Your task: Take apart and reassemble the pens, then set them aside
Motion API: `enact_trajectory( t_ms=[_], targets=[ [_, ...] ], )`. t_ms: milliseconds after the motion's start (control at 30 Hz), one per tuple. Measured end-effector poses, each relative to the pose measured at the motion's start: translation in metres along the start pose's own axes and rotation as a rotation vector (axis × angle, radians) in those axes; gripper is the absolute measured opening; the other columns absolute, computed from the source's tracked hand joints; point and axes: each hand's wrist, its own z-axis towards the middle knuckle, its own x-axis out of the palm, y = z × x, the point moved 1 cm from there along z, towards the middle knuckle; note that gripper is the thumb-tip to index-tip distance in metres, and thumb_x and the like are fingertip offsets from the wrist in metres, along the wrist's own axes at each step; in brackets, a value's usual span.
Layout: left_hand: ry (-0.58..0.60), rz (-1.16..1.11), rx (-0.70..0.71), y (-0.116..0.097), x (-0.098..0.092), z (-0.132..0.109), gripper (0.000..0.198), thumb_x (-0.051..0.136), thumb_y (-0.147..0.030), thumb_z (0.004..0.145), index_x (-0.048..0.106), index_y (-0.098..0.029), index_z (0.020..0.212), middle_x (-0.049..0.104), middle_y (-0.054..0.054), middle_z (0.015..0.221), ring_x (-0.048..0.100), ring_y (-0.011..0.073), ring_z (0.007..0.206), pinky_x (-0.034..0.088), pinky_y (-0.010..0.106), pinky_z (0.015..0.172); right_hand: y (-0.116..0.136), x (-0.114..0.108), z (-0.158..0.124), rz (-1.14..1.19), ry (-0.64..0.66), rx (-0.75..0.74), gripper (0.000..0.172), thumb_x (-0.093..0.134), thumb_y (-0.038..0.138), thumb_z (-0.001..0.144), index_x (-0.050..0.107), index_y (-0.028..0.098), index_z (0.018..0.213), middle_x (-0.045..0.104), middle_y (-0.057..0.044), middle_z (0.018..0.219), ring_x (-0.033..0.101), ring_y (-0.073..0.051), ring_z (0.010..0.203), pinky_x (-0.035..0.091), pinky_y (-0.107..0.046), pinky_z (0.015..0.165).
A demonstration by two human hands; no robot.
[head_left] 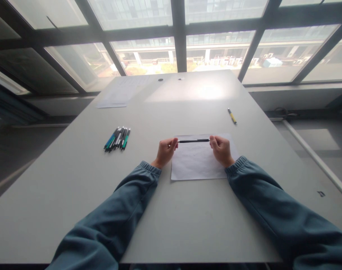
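- Pen (193,141): dark, slim and straight, held level between both hands, over the far part of the paper (197,163); whether raised or resting on it, cannot tell.
- Probably very light, to judge by the thin barrel, and stiff from end to end; not likely to bend under a mild pull or push.
- Apparently smooth, with a faint sheen; perhaps a little slippery, and apt to roll if laid down loose, with only the clip (203,140) to check it.
- Hardly fragile along the barrel; more delicate, most likely, at the clip and at the narrow left end.
- Best to take hold at mid-barrel, bare of fingers here, or to pinch at both ends as now; better not to pry at the clip.
- Left hand (165,150): curled, with thumb and fingers clamped on the left end, by the paper's left edge.
- Right hand (221,150): likewise curled, pinching the right end near the clip, over the paper's right side.
- Under all this: paper, white and flat on the table (75,195).
- Well apart to the left: pens (117,139), lying in a bunch, some with blue or green parts.
- Farther off to the right: yellow pen (232,116), lying alone.
- At the table's far left: papers (114,96); beyond, windows (148,56).
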Motion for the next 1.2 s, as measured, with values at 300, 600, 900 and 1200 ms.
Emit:
enact_trajectory(
  t_ms=[300,600,900,1200],
  targets=[
    [-0.002,-0.005,-0.003,0.000,0.000,0.000,0.062,0.045,-0.056,0.101,0.053,-0.017,0.054,0.048,-0.001,0.049,0.046,0.0103,0.048,0.034,0.026,0.053,0.001,-0.001,0.000,-0.013,0.007,0.002,0.056,0.050,0.055,0.097,0.047,0.021,0.053,0.044,0.002,0.049,0.041,-0.012,0.049,0.032,-0.028,0.053],
    [-0.004,-0.002,0.002,-0.002,0.000,0.000,0.064,0.044,-0.059,0.100,0.052,-0.017,0.053,0.048,0.000,0.048,0.046,0.0108,0.048,0.034,0.026,0.052,0.006,-0.002,0.000,-0.015,0.014,0.007,0.060,0.049,0.061,0.096,0.045,0.022,0.051,0.042,0.002,0.049,0.039,-0.012,0.049,0.032,-0.029,0.053],
    [0.011,-0.002,-0.004,0.000,0.000,0.000,0.065,0.044,-0.061,0.100,0.054,-0.017,0.053,0.049,0.000,0.048,0.046,0.0109,0.048,0.035,0.026,0.052,0.001,-0.001,-0.001,0.003,0.011,0.006,0.059,0.049,0.059,0.097,0.045,0.021,0.051,0.042,0.003,0.049,0.039,-0.012,0.049,0.031,-0.029,0.053],
    [0.032,-0.044,-0.002,-0.006,-0.001,0.001,0.053,0.051,-0.056,0.099,0.066,-0.016,0.067,0.064,0.003,0.062,0.057,0.0127,0.058,0.043,0.026,0.060,-0.006,0.001,0.001,0.074,-0.015,0.088,0.050,0.056,0.057,0.094,0.060,0.019,0.063,0.057,0.000,0.057,0.048,-0.013,0.053,0.037,-0.027,0.052]
  ],
)
